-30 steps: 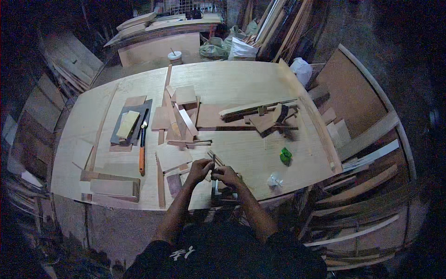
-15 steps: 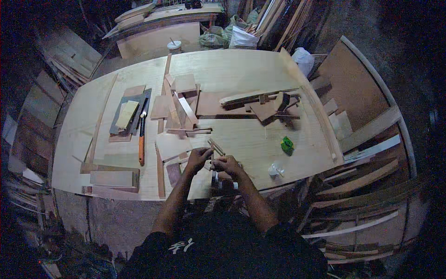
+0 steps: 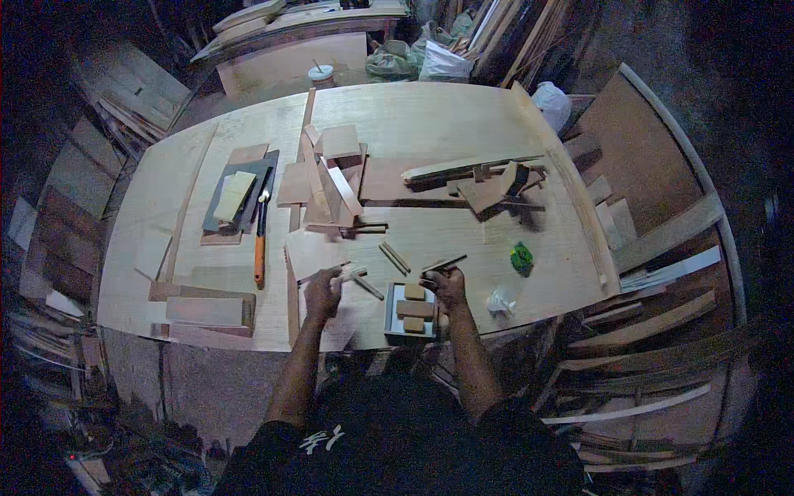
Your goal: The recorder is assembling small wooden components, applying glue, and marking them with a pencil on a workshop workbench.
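My left hand (image 3: 321,294) is closed around a thin wooden stick (image 3: 343,266), whose ends show on both sides of the fingers. In my right hand (image 3: 447,291) another thin wooden stick (image 3: 444,263) is pinched, lying slantwise above the fingers. Between the hands, near the table's front edge, sits a shallow tray-like box (image 3: 388,312) with three small wooden blocks (image 3: 414,308) in it. Beyond the box lies a pair of short sticks (image 3: 394,257) side by side. More short sticks (image 3: 366,284) rest just right of my left hand.
A green tape measure (image 3: 521,259) and a crumpled clear plastic bag (image 3: 501,302) lie to the right. An orange-handled tool (image 3: 260,260) is on the left, beside a dark sheet with a yellowish block (image 3: 235,197). Wood offcuts (image 3: 335,186) are piled farther back on the pale tabletop (image 3: 447,116).
My hands were close together over the box and have moved apart, left and right. The box and its blocks now show plainly. The whole view has shifted slightly.
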Tool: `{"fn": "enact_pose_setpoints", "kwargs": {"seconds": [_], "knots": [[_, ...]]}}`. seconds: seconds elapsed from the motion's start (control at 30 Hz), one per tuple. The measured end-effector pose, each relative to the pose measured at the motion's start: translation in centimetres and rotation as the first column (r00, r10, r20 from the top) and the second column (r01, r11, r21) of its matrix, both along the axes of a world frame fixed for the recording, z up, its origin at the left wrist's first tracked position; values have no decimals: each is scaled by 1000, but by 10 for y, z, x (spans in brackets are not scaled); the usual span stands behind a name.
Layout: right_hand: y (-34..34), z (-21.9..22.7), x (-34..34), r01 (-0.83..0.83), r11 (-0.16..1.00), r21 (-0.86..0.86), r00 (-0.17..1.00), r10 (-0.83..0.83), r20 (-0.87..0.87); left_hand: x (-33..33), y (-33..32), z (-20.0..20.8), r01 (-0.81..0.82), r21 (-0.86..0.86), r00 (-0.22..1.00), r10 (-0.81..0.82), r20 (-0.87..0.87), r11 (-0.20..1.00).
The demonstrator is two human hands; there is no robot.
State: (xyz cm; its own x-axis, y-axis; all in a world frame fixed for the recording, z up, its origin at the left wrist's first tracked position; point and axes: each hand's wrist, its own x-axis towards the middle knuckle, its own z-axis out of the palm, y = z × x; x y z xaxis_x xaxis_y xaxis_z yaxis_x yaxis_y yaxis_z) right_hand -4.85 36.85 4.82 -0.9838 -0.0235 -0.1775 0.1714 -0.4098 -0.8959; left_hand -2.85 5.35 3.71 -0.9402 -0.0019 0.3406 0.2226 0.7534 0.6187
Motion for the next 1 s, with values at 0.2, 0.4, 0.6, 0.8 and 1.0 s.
{"fn": "enact_pose_setpoints", "kwargs": {"seconds": [0.2,0.4,0.6,0.8,1.0], "knots": [[-12,-12,13,12,996,-84,994,-3,107,43,-49,-31,-71,-318,992,99,73,945],[-85,-2,36,-127,989,76,988,120,93,55,-81,-82,-96,172,917,20,398,980],[-143,-30,56,-309,778,547,945,318,81,53,-58,-64,67,145,997,-70,20,987],[-190,-76,62,-34,569,821,879,409,-247,65,-64,-59,66,-6,982,-63,179,998],[-223,-40,61,-96,308,946,829,551,-95,87,-78,-68,109,-171,993,-98,72,979]]}}
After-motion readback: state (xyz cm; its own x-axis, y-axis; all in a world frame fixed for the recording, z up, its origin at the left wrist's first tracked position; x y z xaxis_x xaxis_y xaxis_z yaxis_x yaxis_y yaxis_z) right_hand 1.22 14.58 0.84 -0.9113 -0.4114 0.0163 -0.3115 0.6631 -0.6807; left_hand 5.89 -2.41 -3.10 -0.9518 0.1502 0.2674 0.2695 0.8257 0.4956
